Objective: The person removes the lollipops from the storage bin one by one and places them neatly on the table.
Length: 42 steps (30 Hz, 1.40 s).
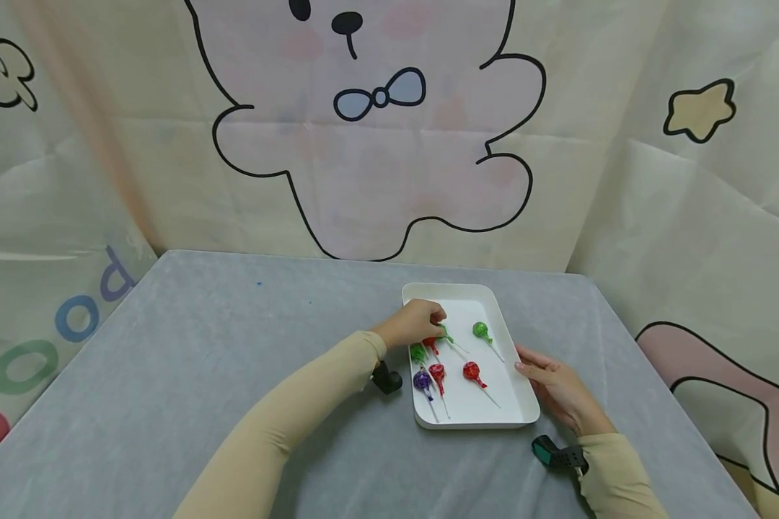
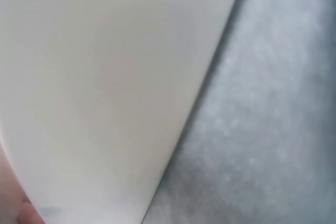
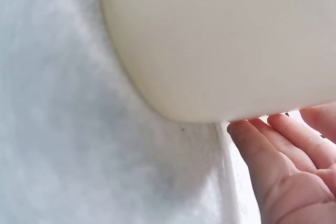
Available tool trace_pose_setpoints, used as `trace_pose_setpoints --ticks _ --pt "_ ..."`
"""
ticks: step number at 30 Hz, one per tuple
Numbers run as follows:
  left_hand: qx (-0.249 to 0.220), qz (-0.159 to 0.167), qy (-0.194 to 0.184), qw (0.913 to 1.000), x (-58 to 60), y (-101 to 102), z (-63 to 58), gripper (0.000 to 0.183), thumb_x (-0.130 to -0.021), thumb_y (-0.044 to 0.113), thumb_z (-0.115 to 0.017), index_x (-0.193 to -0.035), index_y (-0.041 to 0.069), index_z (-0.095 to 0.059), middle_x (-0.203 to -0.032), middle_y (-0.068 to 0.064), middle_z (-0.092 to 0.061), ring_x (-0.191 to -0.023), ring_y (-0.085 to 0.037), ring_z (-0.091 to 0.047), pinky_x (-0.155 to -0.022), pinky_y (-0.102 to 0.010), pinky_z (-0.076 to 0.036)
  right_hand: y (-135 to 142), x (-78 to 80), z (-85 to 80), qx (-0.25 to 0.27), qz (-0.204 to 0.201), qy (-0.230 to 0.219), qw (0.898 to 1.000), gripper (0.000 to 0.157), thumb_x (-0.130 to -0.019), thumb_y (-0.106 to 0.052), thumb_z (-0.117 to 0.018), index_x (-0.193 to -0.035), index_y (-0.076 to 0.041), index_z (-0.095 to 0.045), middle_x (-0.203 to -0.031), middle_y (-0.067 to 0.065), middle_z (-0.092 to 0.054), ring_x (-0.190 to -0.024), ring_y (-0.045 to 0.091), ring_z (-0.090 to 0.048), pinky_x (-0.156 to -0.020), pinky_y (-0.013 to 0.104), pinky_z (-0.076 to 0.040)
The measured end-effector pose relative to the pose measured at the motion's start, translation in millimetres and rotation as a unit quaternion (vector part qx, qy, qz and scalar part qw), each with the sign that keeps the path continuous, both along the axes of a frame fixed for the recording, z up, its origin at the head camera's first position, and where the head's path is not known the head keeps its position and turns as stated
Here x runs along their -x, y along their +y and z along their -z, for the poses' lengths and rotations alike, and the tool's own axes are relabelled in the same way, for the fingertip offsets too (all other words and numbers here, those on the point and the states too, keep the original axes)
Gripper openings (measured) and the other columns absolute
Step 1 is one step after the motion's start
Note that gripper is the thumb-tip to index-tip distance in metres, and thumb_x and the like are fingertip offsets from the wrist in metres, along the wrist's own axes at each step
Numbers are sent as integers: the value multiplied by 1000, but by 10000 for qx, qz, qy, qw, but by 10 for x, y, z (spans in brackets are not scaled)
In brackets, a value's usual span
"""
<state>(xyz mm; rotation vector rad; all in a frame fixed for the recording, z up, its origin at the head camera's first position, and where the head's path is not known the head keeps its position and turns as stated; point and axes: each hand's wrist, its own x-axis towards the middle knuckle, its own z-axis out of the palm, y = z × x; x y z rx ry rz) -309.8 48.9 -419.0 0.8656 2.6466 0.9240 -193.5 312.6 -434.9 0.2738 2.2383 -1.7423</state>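
Observation:
In the head view, a white tray (image 1: 454, 414) holds several wrapped lollipops. My left hand (image 1: 415, 323) reaches over its left rim, fingers curled, pinching a green lollipop (image 1: 446, 333) whose white stick points down to the right; the fingers partly cover it. Just under that hand lie a red lollipop (image 1: 431, 344) and another green lollipop (image 1: 418, 353). Nearer the front are a purple lollipop (image 1: 423, 382) and a red one. My right hand (image 1: 561, 386) touches the tray's right side; the right wrist view shows its nearly straight fingers (image 3: 262, 145) against the edge.
On the tray's right half lie a green lollipop (image 1: 481, 331) and a red lollipop (image 1: 472, 371), apart from the others. A grey cloth (image 1: 234, 346) covers the table. Behind it hangs a printed curtain (image 1: 363, 166), with more curtain on both sides.

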Motion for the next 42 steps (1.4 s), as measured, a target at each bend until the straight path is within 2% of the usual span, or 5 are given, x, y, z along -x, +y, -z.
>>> trace_pose_setpoints --ticks 14,23,31,36,42 --pt "277 63 -15 9996 -33 13 -51 25 -93 16 -70 -116 5 -71 -112 -7 -72 -90 -10 -58 -87 -24 -52 -7 0 -18 10 7 69 10000 67 -100 -30 -60 -154 -5 -29 -161 19 -26 -100 -15 -53 -86 14 -50" --pt "85 59 14 9999 -37 11 -45 18 -90 17 -74 -106 8 -72 -101 -4 -71 -82 -9 -54 -76 -19 -47 2 2 -20 1 -10 67 10000 66 -101 -28 -59 -154 -4 -29 -161 19 -25 -100 -16 -52 -86 13 -50" --pt "-426 -231 -58 9988 18 -4 22 21 -89 17 -75 -108 7 -73 -104 -6 -73 -79 -7 -58 -67 -17 -49 -5 1 -13 38 9 62 10000 67 -100 -29 -60 -155 -5 -29 -161 18 -26 -101 -17 -51 -86 13 -49" --pt "-937 -471 -329 9939 41 -28 51 22 -89 18 -75 -109 9 -73 -108 -6 -72 -76 -8 -58 -60 -18 -49 -4 -8 -3 -24 56 35 10000 67 -100 -30 -60 -155 -5 -30 -160 19 -28 -103 -14 -52 -86 14 -49" --pt "-1384 -536 -548 9874 29 -50 51 24 -89 19 -76 -111 10 -74 -105 -3 -73 -88 -10 -62 -72 -20 -53 -7 1 6 -90 60 21 9999 67 -100 -31 -60 -155 -6 -31 -161 18 -29 -112 -6 -52 -87 14 -49"
